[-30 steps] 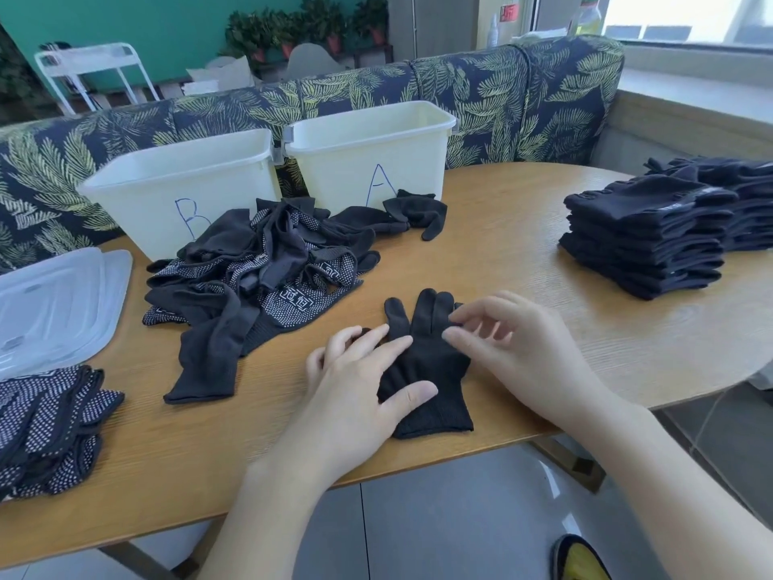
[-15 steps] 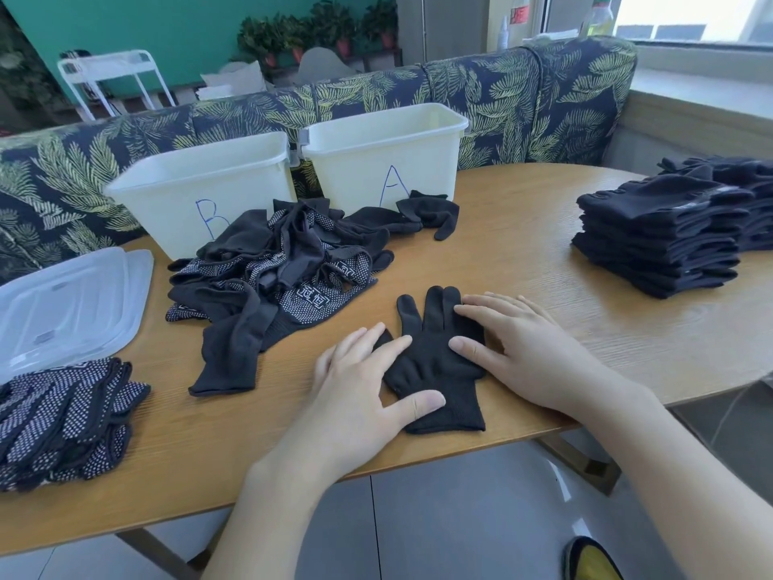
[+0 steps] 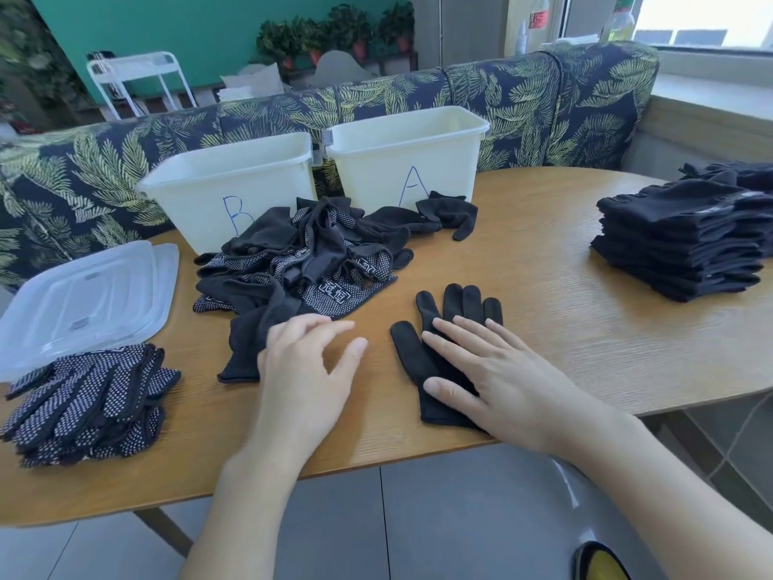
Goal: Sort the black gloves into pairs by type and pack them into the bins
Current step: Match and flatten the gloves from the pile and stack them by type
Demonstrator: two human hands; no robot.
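Head view: wooden tabletop (image 3: 543, 261) in front of a leaf-print sofa (image 3: 523, 98), teal wall behind. Your right hand (image 3: 493, 378) lies flat, fingers straight, pressing the plain black glove (image 3: 456, 311) onto the tabletop; the glove's fingertips stick out beyond your fingers, cuff toward you. Can't tell if it's one glove or a stacked pair under the palm. Your left hand (image 3: 307, 366) hovers just left of that glove, fingers loosely curled, holding nothing, fingertips close to the near edge of the mixed glove heap (image 3: 301, 261).

Beyond the heap, well past both hands, stand bin B (image 3: 234, 177) and bin A (image 3: 410, 144), side by side. Far left of your left hand: a stack of dotted gloves (image 3: 88, 403), w/ clear lids (image 3: 83, 299) behind it. Far right of your right hand: a tall stack of plain gloves (image 3: 677, 240).

Step in hand, as I read it: pairing a plain glove; left hand looks set to fetch its mate. Next move needs you to pick a plain, undotted glove out of the tangle w/o dragging dotted ones along, then lay it on the one your right hand pins. Bins not yet being packed.
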